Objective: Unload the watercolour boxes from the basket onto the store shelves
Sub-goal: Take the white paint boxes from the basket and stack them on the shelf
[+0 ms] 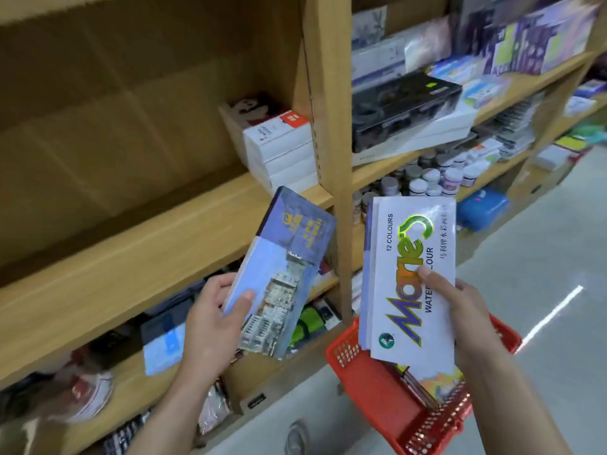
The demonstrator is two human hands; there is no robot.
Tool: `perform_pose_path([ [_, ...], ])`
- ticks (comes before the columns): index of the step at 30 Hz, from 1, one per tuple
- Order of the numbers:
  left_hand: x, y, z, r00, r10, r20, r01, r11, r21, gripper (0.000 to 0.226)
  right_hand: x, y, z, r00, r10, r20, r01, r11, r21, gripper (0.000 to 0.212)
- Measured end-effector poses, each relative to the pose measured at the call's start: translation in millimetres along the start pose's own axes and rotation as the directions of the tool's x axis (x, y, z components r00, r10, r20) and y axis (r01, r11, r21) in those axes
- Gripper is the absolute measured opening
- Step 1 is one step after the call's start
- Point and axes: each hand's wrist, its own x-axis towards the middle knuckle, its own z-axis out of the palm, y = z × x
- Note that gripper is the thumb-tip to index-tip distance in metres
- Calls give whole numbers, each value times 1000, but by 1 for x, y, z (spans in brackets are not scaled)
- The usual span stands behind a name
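left hand (pixel 210 326) has its fingers wrapped round the bottom of a blue building-print watercolour box (pixel 279 274), long axis running up and leaning right toward the wooden shelf (pixel 138 238). right hand (pixel 460 310) pinches white Marie's watercolour boxes (pixel 410 277), stood nearly upright over the red basket (pixel 377 385), more boxes lying inside

Setting: art-supply shop aisle. Evidence: tall wooden shelving (pixel 331 133) in open bays, stocked with stacked white boxed goods (pixel 282 152), rows of small lidded paint jars (pixel 427 180) and flat packaged sets on upper tiers. A red plastic shopping basket (pixel 377 389) sits on a pale polished floor (pixel 558 257). Watercolour boxes (pixel 410 280) bear retail branding.
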Motion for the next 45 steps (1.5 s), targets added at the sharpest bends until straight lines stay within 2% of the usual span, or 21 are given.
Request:
perform_pose_path([
  [3,9,-2,-34,984,-47,-169,34,997,-76,27,-3,-1,35,994,-1,108,1,1000,4,44],
  [5,19,-9,-50,967,-97,-235,70,990,-120,25,-6,0,60,985,9,172,-9,1000,-3,39],
  [7,33,-16,-62,958,-113,-265,86,990,-112,33,-8,0,84,974,27,224,-19,999,-36,38],
  [12,79,-19,-77,968,-136,-209,139,990,-2,43,-10,-7,145,958,51,281,-12,990,-138,49],
  [15,103,-19,-79,977,-173,-125,184,979,83,51,-5,-16,184,954,68,293,-4,977,-215,51],
  [18,116,-24,-84,987,-158,-31,159,934,321,68,9,-29,219,947,68,313,20,963,-269,47],
  [20,120,-35,-93,989,-146,-5,137,911,389,71,23,-38,241,935,94,343,9,958,-287,44],
  [22,120,-48,-104,993,-97,66,73,953,294,68,39,-48,262,921,130,368,-17,955,-295,42],
  [25,109,-59,-117,989,-60,134,55,998,38,68,65,-55,298,901,199,385,-76,947,-311,43],
  [28,100,-60,-123,985,-66,160,91,984,-155,96,79,-51,335,870,259,419,-101,926,-363,30],
  [30,97,-62,-123,981,-59,183,93,979,-183,115,86,-42,352,875,273,400,-88,902,-422,29],
  [33,93,-63,-120,975,-34,221,75,981,-179,121,90,-28,361,883,299,361,-70,845,-530,33],
  [36,94,-63,-114,977,-43,208,76,985,-155,128,85,-21,345,902,243,357,29,791,-611,31],
  [38,96,-60,-108,981,-30,192,57,989,-139,123,79,-16,334,916,192,353,63,799,-598,25],
  [40,97,-56,-100,982,2,189,25,990,-141,105,70,-4,321,920,89,381,118,865,-488,12],
  [42,99,-53,-91,986,34,161,-16,994,-112,83,56,12,308,883,-8,470,213,898,-385,20],
  [45,105,-46,-83,990,61,125,-58,998,-27,76,55,27,305,875,-67,479,257,903,-343,23],
])
